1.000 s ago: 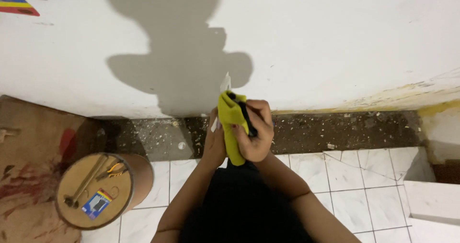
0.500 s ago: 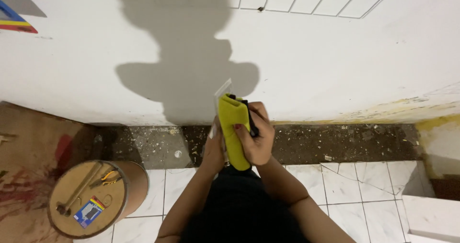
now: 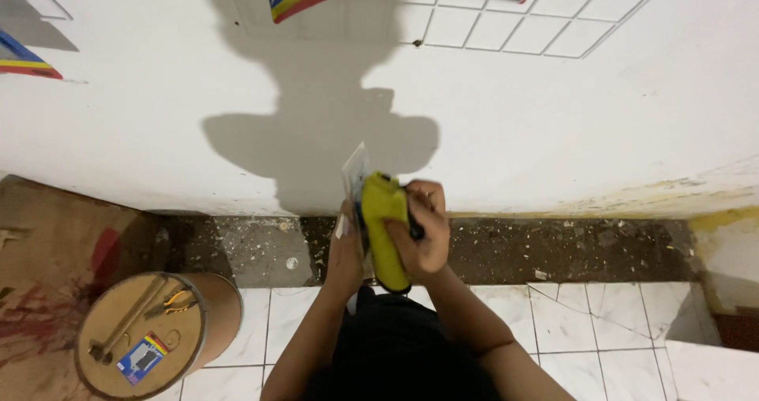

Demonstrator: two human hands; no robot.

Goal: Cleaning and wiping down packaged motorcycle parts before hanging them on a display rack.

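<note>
Looks like a room I'm mid-renovation on: rough white wall (image 3: 553,132) with half-finished tiling (image 3: 506,22) up top, a rubble-filled strip (image 3: 553,247) along its base, cracked floor tiles (image 3: 585,330), tools on a round stool (image 3: 142,334).

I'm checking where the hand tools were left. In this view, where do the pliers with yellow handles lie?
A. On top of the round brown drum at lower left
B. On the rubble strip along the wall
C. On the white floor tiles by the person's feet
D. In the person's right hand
A: the pliers lie on the flat top of the round drum, beside a long metal tool and a small blue packet.
</note>
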